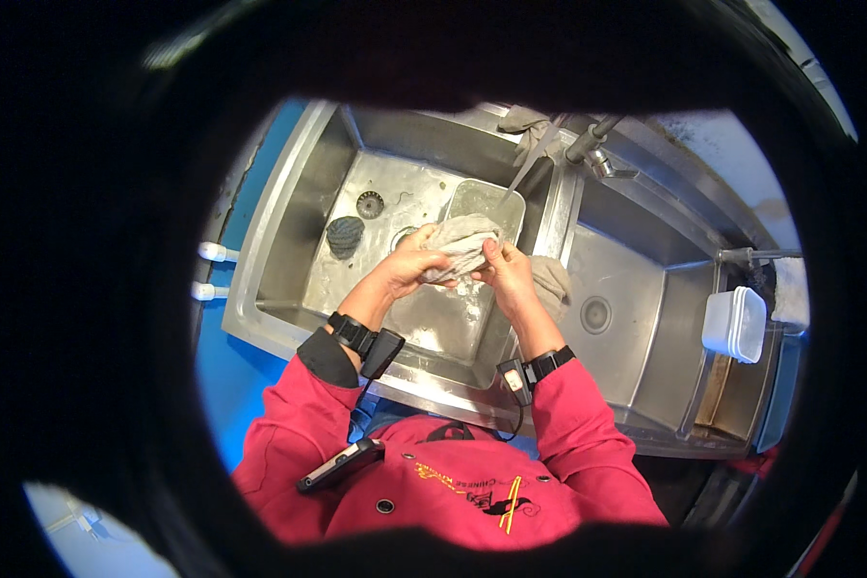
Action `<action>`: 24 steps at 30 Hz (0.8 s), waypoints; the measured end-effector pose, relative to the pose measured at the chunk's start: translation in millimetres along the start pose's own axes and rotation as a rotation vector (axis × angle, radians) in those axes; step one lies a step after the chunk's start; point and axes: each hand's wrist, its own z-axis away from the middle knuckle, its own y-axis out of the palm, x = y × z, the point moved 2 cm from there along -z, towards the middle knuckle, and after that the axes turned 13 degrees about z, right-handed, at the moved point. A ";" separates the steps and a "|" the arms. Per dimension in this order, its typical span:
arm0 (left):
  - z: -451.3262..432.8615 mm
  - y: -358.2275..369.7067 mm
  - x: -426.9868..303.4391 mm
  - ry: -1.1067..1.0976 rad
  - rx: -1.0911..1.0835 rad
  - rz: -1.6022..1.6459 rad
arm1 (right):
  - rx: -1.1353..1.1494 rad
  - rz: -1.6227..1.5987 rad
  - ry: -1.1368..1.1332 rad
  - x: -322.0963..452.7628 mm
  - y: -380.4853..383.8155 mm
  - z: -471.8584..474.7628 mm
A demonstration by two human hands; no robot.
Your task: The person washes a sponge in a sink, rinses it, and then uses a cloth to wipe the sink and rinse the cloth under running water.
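Note:
Over the left basin of a stainless steel sink (274, 209), both my hands grip a bunched pale grey cloth (462, 242). My left hand (408, 267) holds its left end, and my right hand (506, 271) pinches its right side with thumb and fingers. Just behind the cloth, a rectangular container (480, 195) sits in the basin, and a stream of water (531, 170) runs down into it. A dark scouring pad (345, 237) lies on the basin floor near a drain strainer (370, 205). Another cloth (549, 282) hangs over the divider by my right wrist.
A metal faucet (600, 159) stands behind the divider, with a cloth (527, 126) draped near it. The second basin (614, 282) lies to the right. Stacked white plastic containers (733, 325) and a towel (791, 292) are at the far right. Two white-capped pipes (217, 253) stick out at the left.

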 end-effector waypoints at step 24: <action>-5.7 -45.5 -14.0 0.366 -0.472 -0.809 | -0.657 0.560 -0.471 106.7 -89.5 28.2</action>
